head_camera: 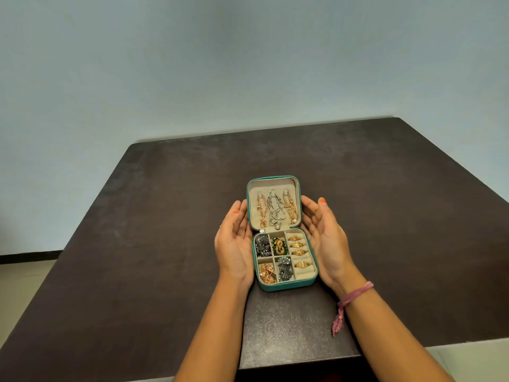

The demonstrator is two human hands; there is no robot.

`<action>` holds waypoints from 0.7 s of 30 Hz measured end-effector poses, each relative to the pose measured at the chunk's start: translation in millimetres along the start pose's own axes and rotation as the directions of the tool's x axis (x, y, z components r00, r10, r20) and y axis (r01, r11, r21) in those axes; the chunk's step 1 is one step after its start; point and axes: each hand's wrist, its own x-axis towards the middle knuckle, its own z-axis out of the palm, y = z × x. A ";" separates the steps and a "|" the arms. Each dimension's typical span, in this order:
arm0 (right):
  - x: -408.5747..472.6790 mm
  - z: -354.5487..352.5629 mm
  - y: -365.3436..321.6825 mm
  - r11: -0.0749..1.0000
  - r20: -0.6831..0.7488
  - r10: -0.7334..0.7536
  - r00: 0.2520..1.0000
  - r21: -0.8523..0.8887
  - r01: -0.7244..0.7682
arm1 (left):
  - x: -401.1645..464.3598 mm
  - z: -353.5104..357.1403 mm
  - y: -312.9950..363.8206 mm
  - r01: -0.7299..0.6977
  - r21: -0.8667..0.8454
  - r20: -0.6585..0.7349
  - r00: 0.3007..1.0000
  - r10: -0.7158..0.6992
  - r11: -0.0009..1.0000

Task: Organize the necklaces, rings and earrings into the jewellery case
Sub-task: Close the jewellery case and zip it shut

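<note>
A teal jewellery case [286, 287] lies open at the centre of the frame on a dark table [137, 216]. Its near half has cream compartments: four earring [283, 268] clusters at left, four gold rings [300, 253] in the slotted strip at right. The left hand [234, 244] and right hand [327, 241] flank it, palms open and facing inward, close beside its edges, gripping nothing. Farther up, the lid holds three necklaces [275, 209], two gold, one silver.
</note>
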 end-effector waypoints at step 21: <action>-6.5 0.5 -2.3 0.973 0.006 -0.048 0.999 0.228 0.046 | -4.5 -11.6 1.5 -0.065 0.361 0.141 0.990 0.015 0.930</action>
